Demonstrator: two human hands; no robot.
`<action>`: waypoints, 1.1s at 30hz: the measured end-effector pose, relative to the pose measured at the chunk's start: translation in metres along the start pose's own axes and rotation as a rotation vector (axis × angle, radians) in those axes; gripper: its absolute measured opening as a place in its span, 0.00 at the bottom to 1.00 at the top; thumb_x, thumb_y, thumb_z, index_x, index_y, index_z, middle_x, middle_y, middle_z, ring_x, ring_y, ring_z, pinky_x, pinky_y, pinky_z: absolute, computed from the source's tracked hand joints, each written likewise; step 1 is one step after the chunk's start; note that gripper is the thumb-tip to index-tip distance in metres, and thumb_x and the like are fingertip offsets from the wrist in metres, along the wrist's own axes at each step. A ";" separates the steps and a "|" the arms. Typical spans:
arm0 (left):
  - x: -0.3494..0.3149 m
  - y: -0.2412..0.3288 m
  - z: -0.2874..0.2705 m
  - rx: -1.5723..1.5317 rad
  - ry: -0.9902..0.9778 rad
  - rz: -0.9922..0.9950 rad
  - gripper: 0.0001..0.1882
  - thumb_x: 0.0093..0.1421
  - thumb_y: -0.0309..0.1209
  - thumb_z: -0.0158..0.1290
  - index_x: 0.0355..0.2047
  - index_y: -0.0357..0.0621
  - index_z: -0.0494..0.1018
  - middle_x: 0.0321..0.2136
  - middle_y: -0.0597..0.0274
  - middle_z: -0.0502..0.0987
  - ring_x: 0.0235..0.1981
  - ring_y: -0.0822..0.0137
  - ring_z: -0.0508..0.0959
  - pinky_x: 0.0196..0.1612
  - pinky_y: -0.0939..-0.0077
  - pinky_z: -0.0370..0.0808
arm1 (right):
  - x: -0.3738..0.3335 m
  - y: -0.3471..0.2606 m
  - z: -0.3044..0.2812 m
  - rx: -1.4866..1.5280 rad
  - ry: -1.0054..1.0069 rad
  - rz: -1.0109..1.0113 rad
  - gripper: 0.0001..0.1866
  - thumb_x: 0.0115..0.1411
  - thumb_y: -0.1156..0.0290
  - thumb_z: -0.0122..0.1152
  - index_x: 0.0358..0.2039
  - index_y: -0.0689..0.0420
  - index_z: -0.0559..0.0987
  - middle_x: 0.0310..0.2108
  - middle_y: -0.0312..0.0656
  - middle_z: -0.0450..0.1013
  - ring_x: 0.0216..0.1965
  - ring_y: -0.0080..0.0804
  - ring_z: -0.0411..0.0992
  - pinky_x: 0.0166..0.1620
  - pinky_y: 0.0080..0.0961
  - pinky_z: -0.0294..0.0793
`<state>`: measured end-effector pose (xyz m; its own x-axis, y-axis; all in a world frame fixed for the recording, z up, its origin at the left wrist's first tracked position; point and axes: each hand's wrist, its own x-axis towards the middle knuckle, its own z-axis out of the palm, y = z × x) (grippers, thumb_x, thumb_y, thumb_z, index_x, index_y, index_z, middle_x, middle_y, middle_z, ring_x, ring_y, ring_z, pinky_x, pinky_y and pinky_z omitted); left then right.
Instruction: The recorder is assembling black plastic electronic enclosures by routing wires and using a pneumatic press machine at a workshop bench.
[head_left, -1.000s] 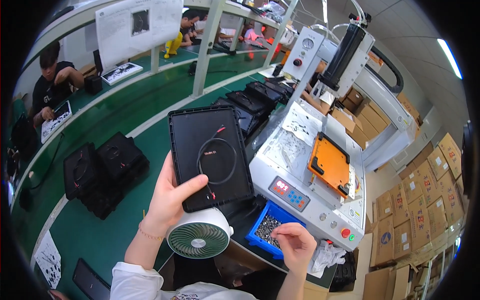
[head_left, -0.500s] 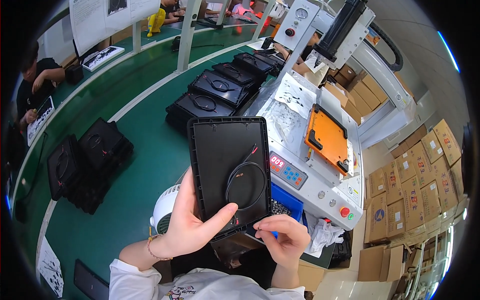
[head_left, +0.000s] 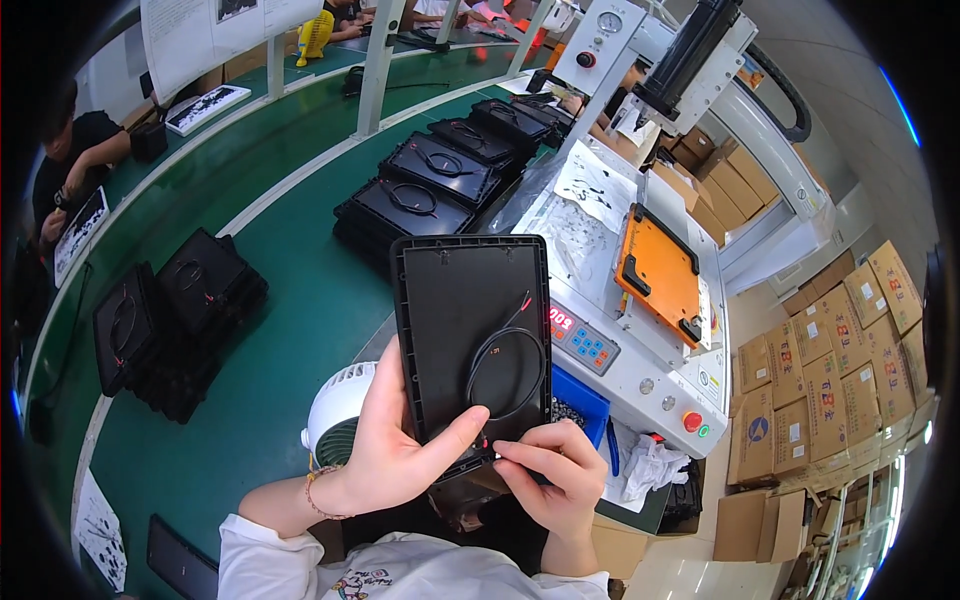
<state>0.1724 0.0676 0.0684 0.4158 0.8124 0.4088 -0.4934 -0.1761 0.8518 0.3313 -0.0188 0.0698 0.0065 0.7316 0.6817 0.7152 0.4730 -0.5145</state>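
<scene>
My left hand [head_left: 395,460] grips a black rectangular plastic cover [head_left: 435,330] by its left and lower side, thumb across the inner face. The cover is held tilted up before me. A thin black cable [head_left: 469,378] lies coiled on it, with a red-tipped end near the top and a reddish spot where it meets the cover's lower corner. Beside that corner my right hand [head_left: 560,475] pinches a tiny pale piece between thumb and forefinger. The piece is too small to name. Right behind the cover stands a blue bin [head_left: 592,402] of small metallic parts, partly hidden.
Stacks of similar black covers [head_left: 410,200] and more covers [head_left: 205,280] stand on the green table [head_left: 300,290]. A white fan [head_left: 340,408] is beside my left wrist. At right is a press machine [head_left: 640,375] with an orange fixture [head_left: 658,262]. Cartons [head_left: 825,370] are stacked beyond; people sit across.
The cover has shifted slightly right in my left hand. My right hand has moved left and up, bringing its pinched fingertips to the cover's lower right corner.
</scene>
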 end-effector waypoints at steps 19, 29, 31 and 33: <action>-0.007 -0.013 0.018 -0.383 0.252 -0.295 0.35 0.55 0.11 0.51 0.60 0.43 0.52 0.54 0.56 0.65 0.54 0.65 0.69 0.55 0.70 0.70 | 0.052 -0.014 -0.017 -0.259 -0.391 0.177 0.66 0.36 0.40 0.74 0.62 0.75 0.52 0.58 0.64 0.58 0.59 0.57 0.59 0.60 0.37 0.61; -0.015 -0.022 0.027 -0.490 -0.006 -0.206 0.32 0.60 0.22 0.50 0.61 0.42 0.47 0.58 0.54 0.58 0.58 0.62 0.64 0.58 0.64 0.66 | 0.064 -0.016 -0.031 -0.381 -0.376 0.152 0.63 0.38 0.48 0.72 0.62 0.75 0.48 0.55 0.68 0.55 0.56 0.62 0.59 0.59 0.41 0.61; -0.025 -0.025 0.030 -0.533 -0.120 -0.257 0.26 0.62 0.29 0.50 0.56 0.41 0.50 0.51 0.52 0.62 0.51 0.62 0.69 0.54 0.65 0.70 | 0.069 -0.003 -0.046 -0.514 -0.281 0.214 0.62 0.38 0.49 0.71 0.63 0.74 0.48 0.55 0.67 0.56 0.56 0.62 0.58 0.59 0.43 0.61; -0.030 -0.037 0.031 -0.211 -0.341 -0.299 0.17 0.63 0.31 0.50 0.48 0.40 0.60 0.41 0.55 0.70 0.43 0.63 0.75 0.48 0.67 0.74 | 0.080 0.024 -0.064 -0.669 -0.134 0.291 0.61 0.40 0.47 0.69 0.63 0.72 0.49 0.53 0.66 0.58 0.55 0.61 0.59 0.59 0.44 0.61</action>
<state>0.2022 0.0325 0.0345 0.7712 0.5763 0.2705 -0.4437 0.1819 0.8775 0.3935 0.0193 0.1452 0.2060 0.8555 0.4751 0.9709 -0.1182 -0.2082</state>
